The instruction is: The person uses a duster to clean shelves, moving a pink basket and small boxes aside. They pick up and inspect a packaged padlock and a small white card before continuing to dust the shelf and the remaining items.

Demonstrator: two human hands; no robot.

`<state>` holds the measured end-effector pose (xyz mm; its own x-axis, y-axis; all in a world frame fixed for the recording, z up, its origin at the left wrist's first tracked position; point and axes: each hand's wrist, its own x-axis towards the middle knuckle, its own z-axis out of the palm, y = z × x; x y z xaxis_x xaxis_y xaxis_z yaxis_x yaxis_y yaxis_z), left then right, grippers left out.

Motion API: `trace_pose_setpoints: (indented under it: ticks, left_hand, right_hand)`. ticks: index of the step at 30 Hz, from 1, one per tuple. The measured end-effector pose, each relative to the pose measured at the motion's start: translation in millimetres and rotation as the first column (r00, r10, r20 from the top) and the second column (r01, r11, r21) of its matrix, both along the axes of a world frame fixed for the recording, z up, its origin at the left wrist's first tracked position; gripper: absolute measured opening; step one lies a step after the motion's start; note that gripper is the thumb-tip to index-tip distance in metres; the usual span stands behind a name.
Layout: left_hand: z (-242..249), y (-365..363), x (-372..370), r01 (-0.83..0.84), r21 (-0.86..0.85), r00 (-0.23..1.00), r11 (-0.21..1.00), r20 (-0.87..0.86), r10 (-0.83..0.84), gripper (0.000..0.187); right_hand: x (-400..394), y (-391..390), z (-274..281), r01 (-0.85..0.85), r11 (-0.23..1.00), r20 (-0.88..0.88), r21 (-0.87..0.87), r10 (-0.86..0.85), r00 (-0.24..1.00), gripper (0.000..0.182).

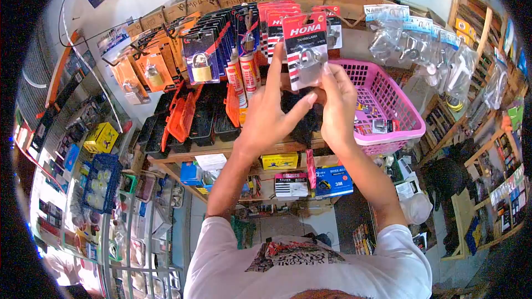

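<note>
A red, white and black HONA blister pack [305, 52] with a grey padlock inside is raised in front of the rack. The fingers of my right hand [338, 105] close on its lower right edge. At the pack's left side is my left hand [269, 110], index finger pointing up and thumb stretched out, with a gap between them. More red HONA packs [271, 22] hang just behind. To the left hang blue packs with a brass padlock [201, 69] and orange padlock packs [155, 72]. Two red and white tubes [235, 77] stand behind my left hand.
A pink basket [413, 127] with small packets stands right of my right hand. Orange and black bins [183, 116] line the shelf at left. Clear bags [393, 44] hang at upper right. Below are a yellow box [280, 161] and a blue 3M box [333, 181].
</note>
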<state>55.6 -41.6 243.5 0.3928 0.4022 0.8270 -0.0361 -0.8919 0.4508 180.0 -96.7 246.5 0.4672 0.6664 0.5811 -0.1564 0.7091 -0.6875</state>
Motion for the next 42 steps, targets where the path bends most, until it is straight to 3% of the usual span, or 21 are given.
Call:
trace_pose_setpoints:
  ticks: [8, 11, 15, 19, 22, 24, 26, 29, 31, 32, 35, 37, 42]
  left_hand:
    - [7.8, -13.7, -11.0, 0.038, -0.044, 0.999, 0.998, 0.033, -0.037, 0.096]
    - [2.4, -3.0, -9.3, -0.121, 0.039, 0.991, 0.992, -0.044, 0.123, 0.096]
    - [-10.5, 0.7, -7.8, -0.114, -0.101, 0.993, 0.988, -0.029, 0.111, 0.096]
    - [-54.7, 8.2, -12.5, -0.004, -0.057, 1.0, 0.998, 0.027, 0.005, 0.092]
    - [-107.4, -4.9, -34.5, 0.167, -0.3, 0.984, 0.939, -0.001, -0.176, 0.083]
    - [-172.3, -5.1, -49.1, 0.117, -0.401, 0.993, 0.908, 0.017, -0.12, 0.075]
    - [-239.5, -17.8, -66.4, 0.118, -0.658, 0.993, 0.744, 0.056, -0.109, 0.064]
    - [-394.2, -34.6, -114.2, -0.078, -0.781, 0.992, 0.62, -0.122, -0.029, 0.056]
    - [-457.6, -61.3, -145.0, -0.229, -0.875, 0.966, 0.427, -0.259, -0.013, 0.056]
    - [-479.9, -76.2, -158.8, -0.299, -0.898, 0.946, 0.324, -0.322, -0.019, 0.056]
    - [-520.1, -110.5, -186.8, -0.451, -0.889, 0.887, 0.074, -0.456, -0.068, 0.056]
    - [-532.1, -125.0, -196.8, -0.505, -0.863, 0.86, -0.024, -0.5, -0.102, 0.056]
    - [-540.0, -127.8, -201.2, -0.553, -0.828, 0.83, -0.091, -0.539, -0.142, 0.057]
  right_hand:
    - [-5.2, 10.0, -12.7, 0.004, 0.999, -0.08, -0.04, -0.007, 0.997, 0.015]
    - [-0.9, 32.9, -17.4, -0.026, 0.999, -0.052, -0.031, 0.024, 0.998, 0.017]
    - [-1.4, 46.9, -2.9, -0.103, 0.988, -0.038, -0.113, 0.099, 0.994, 0.023]
    - [6.7, 62.6, -9.8, -0.054, 0.985, 0.055, -0.165, 0.064, 0.996, 0.025]
    - [19.4, 40.9, -14.6, -0.137, 0.96, 0.103, -0.243, 0.166, 0.981, 0.035]
    - [34.0, 20.6, -18.2, -0.125, 0.953, 0.16, -0.275, 0.173, 0.972, 0.046]
    - [57.1, 3.7, -25.8, -0.057, 0.951, 0.27, -0.302, 0.143, 0.952, 0.045]
    - [108.3, -12.0, -27.5, 0.023, 0.915, 0.494, -0.402, 0.196, 0.847, 0.024]
    - [151.9, -17.6, -22.5, 0.196, 0.779, 0.639, -0.595, 0.312, 0.703, 0.02]
    - [171.1, -15.9, -26.0, 0.238, 0.778, 0.66, -0.582, 0.28, 0.697, 0.019]
    - [224.9, -4.5, -32.4, 0.391, 0.702, 0.74, -0.595, 0.288, 0.608, 0.025]
    - [265.5, 10.7, -52.3, 0.395, 0.614, 0.688, -0.684, 0.363, 0.628, 0.029]
    - [293.2, 43.7, -81.1, 0.569, 0.406, 0.643, -0.716, 0.701, 0.309, 0.046]
